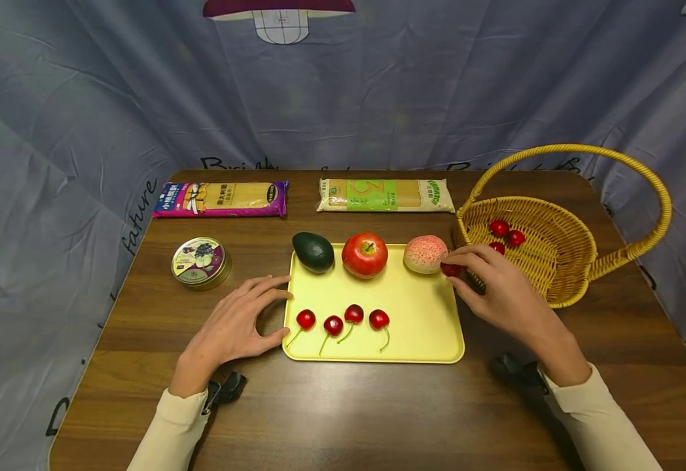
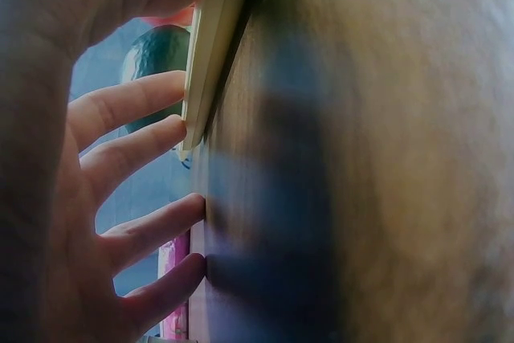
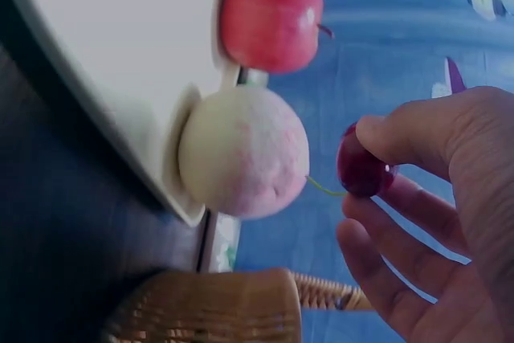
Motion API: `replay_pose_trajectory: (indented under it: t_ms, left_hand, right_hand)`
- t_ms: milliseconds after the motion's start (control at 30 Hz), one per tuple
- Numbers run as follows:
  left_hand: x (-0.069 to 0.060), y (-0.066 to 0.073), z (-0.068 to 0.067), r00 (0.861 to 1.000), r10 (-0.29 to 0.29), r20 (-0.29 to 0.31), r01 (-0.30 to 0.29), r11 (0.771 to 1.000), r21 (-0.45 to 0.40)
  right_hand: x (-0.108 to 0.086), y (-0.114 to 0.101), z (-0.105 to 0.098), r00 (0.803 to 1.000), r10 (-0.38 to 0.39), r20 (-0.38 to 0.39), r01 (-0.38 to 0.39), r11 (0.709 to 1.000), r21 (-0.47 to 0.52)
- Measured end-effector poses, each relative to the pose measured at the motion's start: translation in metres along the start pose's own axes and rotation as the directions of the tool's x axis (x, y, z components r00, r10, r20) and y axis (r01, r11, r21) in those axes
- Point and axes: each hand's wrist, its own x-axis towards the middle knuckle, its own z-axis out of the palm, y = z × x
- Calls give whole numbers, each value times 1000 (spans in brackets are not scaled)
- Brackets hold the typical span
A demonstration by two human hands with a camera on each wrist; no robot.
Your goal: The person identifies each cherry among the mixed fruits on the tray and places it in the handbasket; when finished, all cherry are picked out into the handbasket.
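Observation:
My right hand (image 1: 505, 297) pinches a dark red cherry (image 1: 451, 269) between thumb and fingers, just right of the peach (image 1: 425, 254); its green stem points toward the peach in the right wrist view. My left hand (image 1: 234, 327) touches the left rim of the yellow tray (image 1: 372, 360) with spread fingers. Four cherries with stems, among them one at the right (image 1: 379, 319), lie along the tray's front half. An avocado (image 1: 313, 252), a red apple (image 1: 364, 256) and the peach stand along its back edge. Several cherries (image 1: 499, 227) lie in the wicker basket (image 1: 561, 261).
Two noodle packets, one purple (image 1: 222, 199) and one green (image 1: 386, 195), lie along the table's back. A round tin (image 1: 200, 263) stands left of the tray. The basket's tall handle (image 1: 664, 196) arches up at the right. A grey curtain (image 1: 366, 98) hangs behind the table.

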Motion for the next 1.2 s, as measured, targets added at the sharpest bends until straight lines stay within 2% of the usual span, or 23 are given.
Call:
replay_pose_trajectory:
  t_ms: [300, 667, 900, 1200]
  left_hand:
    - [0, 0, -1, 1000, 7, -8, -7, 1000, 2]
    - [2, -1, -1, 1000, 4, -2, -4, 1000, 8]
    - [1, 0, -1, 1000, 0, -2, 0, 1000, 9]
    - [0, 1, -1, 1000, -4, 4, 4, 1000, 1]
  right_hand:
    - [-11, 15, -14, 992, 97, -86, -99, 995, -15]
    - [-24, 50, -19, 969, 174, -176, -182, 983, -33]
    - [-30, 70, -17, 966, 191, -175, -209, 974, -90]
    - [-31, 87, -20, 959, 258, -115, -272, 952, -138]
